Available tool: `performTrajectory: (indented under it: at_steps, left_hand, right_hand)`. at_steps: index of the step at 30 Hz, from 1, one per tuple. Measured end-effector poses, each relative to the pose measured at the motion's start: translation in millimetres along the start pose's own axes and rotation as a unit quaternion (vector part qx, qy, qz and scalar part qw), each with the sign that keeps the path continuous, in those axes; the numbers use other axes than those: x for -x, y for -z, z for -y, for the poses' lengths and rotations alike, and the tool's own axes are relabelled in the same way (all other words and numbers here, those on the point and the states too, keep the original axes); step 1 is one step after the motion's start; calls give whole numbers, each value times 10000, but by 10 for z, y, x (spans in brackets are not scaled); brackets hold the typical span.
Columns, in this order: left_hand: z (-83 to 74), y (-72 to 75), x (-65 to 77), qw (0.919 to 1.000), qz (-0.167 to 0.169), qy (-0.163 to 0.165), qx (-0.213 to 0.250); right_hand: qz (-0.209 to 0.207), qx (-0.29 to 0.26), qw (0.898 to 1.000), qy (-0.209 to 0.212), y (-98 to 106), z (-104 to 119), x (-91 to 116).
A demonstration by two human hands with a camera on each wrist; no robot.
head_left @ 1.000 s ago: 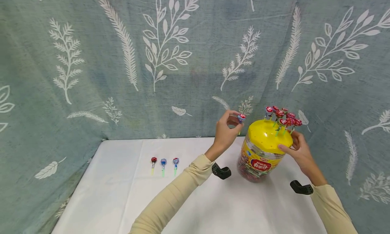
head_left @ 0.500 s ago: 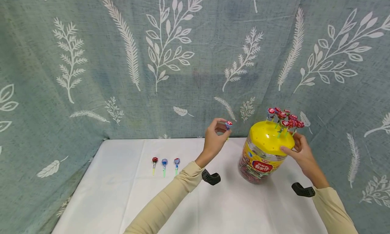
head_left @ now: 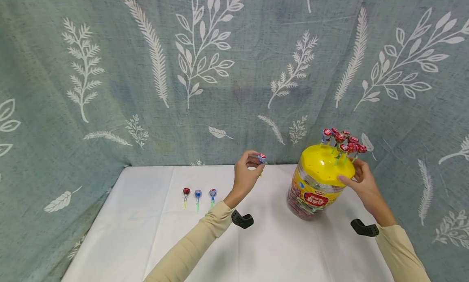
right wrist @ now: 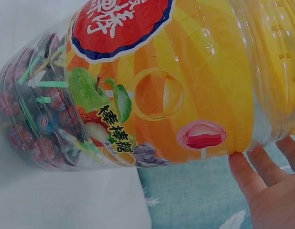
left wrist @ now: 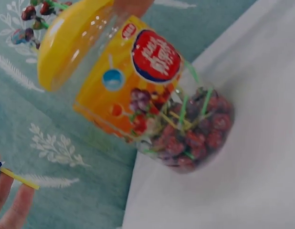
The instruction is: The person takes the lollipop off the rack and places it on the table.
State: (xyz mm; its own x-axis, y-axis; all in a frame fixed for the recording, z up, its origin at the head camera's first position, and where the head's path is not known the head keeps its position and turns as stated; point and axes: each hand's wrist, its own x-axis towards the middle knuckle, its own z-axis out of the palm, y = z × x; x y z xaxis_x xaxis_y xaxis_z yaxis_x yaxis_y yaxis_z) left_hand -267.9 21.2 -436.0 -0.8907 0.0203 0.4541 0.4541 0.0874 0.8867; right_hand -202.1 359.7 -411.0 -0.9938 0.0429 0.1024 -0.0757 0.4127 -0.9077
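The lollipop (head_left: pixel 261 158), with a blue wrapper and a red and white top, is in the air to the left of the plastic jar (head_left: pixel 314 198), apart from it. The left hand (head_left: pixel 245 174) pinches it between thumb and fingers, and its yellow stick (left wrist: pixel 21 179) points downward below the fingers in the head view.

The jar stands on the table, and through its clear lower part one sees many red-wrapped lollipops (left wrist: pixel 195 138) with green and yellow sticks. It carries an orange and yellow label (right wrist: pixel 205 62) with printed fruits. On top is a yellow lid (head_left: pixel 320 164) with small holes, and a group of lollipops (head_left: pixel 346 141), mostly red, stands in its right and rear part. The right hand (head_left: pixel 362 184) grips the jar at the top: the thumb lies at the edge of the lid, and the fingertips touch the side near the neck.

Farther to the left, three lollipops lie side by side in a row: a dark red one (head_left: pixel 186 191), a blue one (head_left: pixel 198 193) and a blue and red one (head_left: pixel 213 192). Under everything is a white tablecloth (head_left: pixel 146 233). Behind the table hangs a grey-green curtain (head_left: pixel 234 127) with white leaves.
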Motion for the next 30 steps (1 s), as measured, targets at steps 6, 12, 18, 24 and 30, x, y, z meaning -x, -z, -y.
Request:
performTrajectory:
  at_steps: [6, 12, 18, 24, 30]
  left_hand:
    - [146, 95, 87, 9992, -190, 232, -262]
    - [250, 194, 188, 9962, -297, 619, -536]
    - [384, 293, 263, 9943, -414, 815, -557]
    - [527, 382, 338, 9904, -588, 941, -826]
    - [625, 470, 407, 9879, -704, 1058, -891]
  right_hand:
    - [-26, 11, 10000, 38, -9, -16, 4]
    - [-35, -83, 9999, 93, -19, -8, 0]
    - [-13, -199, 9997, 141, -25, -18, 3]
    - [-12, -184, 9998, 122, -29, -22, 2]
    - [-57, -192, 9997, 169, -30, -34, 3]
